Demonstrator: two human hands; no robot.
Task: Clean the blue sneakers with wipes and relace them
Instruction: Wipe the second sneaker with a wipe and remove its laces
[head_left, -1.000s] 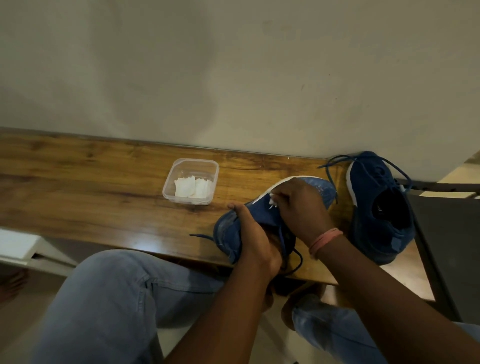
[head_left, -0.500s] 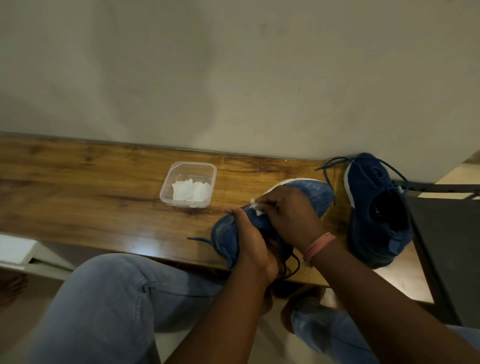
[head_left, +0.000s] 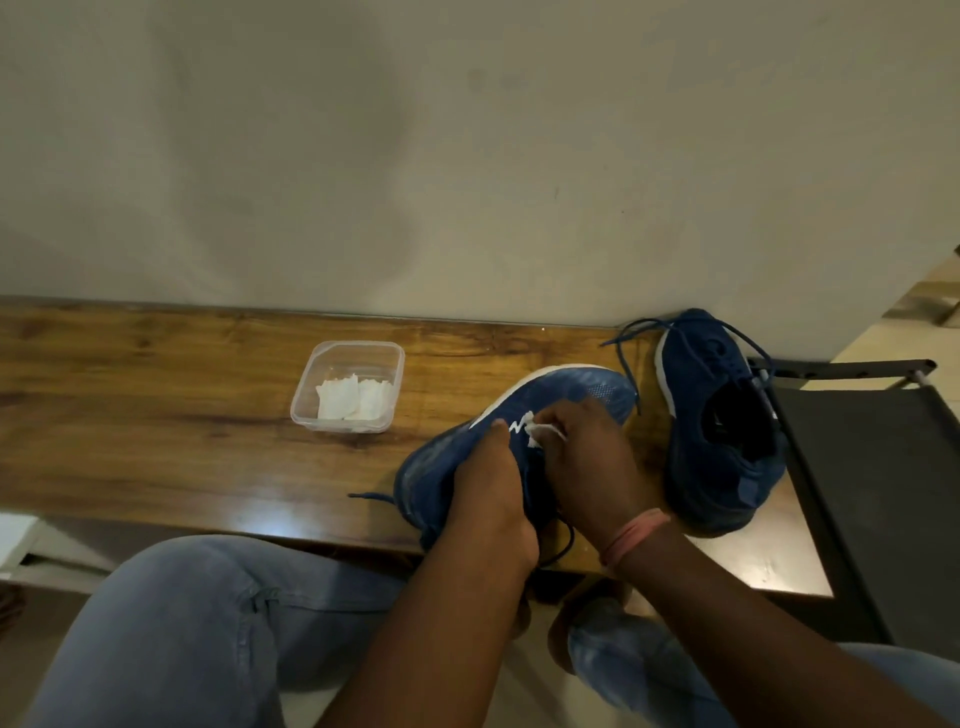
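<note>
Plain beige wall behind, wooden bench (head_left: 156, 415) up front, and that's where everything sits. Watching this feed remotely, so here's my read starting at the fingers: the right hand (head_left: 587, 462) has its fingertips bunched together, pinching a small crumpled white wipe (head_left: 537, 431) against the side of the near sneaker (head_left: 561, 395), right by the white logo mark. The left hand (head_left: 488, 499) is curled round the heel end of that same shoe, thumb lying up along the side, holding it tipped on its side at the front edge of the bench. A loose lace end (head_left: 371, 497) trails out to the left from under it, and more lace hangs down below the hands, so I'd say this one isn't properly laced. The second sneaker (head_left: 711, 431) sits just to the right, near the wall, laces flopped loose over its toe. I can't tell from here whether it's been wiped. A clear tub (head_left: 387, 364) with a couple of folded wipes left sits well to the left of the shoes. My guess on progress: early to middle. Wiping of the first shoe is underway, its toe looks a bit pale and smeary, and the other shoe plus all the relacing is likely still to do.
</note>
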